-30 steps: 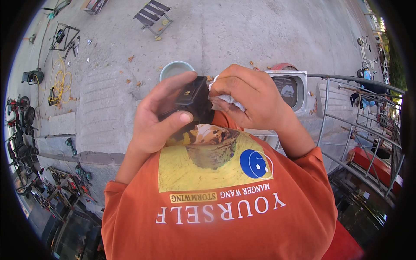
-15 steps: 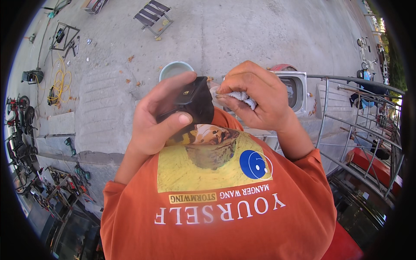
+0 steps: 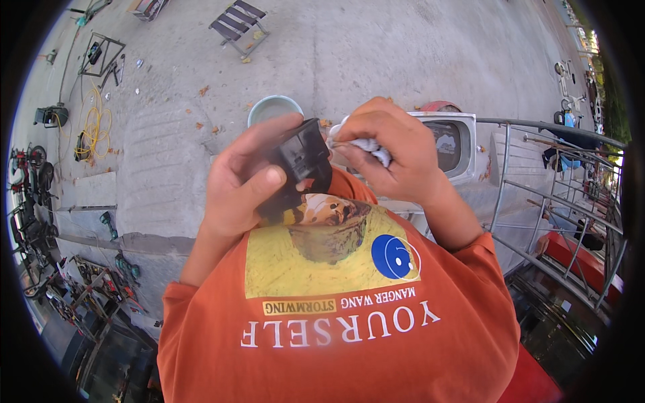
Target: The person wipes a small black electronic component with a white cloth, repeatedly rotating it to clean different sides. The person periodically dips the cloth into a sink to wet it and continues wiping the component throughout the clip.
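Note:
My left hand is wrapped round a black plastic housing, thumb on its near side and fingers along the far side. The housing is held up in front of my chest, with a recessed, box-like face showing; its exact kind I cannot make out. My right hand pinches a crumpled white cloth just right of the housing. The cloth's tip comes close to the housing's right edge; whether it touches, I cannot tell.
Beyond my hands stand a pale round basin and a metal sink. A folding stool is farther off. Metal railings run along the right. A yellow cord and tools lie at left.
My left hand has turned the black housing, so its recessed face now shows more. The right hand with the cloth has shifted slightly left.

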A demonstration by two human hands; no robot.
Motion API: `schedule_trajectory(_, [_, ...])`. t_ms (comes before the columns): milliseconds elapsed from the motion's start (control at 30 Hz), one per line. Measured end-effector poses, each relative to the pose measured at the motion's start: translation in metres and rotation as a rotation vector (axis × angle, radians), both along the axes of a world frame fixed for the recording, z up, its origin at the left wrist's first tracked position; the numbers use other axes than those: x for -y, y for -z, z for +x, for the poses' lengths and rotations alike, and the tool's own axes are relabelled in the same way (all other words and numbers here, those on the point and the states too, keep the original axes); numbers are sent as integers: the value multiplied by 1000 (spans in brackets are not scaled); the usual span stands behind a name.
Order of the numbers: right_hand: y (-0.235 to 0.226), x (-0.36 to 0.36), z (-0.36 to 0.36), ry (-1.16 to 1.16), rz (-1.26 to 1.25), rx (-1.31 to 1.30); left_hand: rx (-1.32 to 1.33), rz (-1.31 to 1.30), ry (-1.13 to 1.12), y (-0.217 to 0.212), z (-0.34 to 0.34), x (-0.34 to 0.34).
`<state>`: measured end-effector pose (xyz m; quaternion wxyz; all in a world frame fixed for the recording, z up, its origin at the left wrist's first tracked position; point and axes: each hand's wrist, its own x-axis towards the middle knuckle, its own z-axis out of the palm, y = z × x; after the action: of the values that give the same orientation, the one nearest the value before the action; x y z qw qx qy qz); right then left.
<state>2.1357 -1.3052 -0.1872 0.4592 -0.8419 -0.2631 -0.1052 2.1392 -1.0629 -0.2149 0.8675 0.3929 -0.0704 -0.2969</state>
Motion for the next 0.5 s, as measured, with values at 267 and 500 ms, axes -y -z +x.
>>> schedule_trajectory(267, [-5,-3,-1,0,100,-53,-13,67,-57,1,-2,2])
schedule_trajectory(500, [-10,-9,0,-6,89,-41,-58,-9,-43,3,-3,-2])
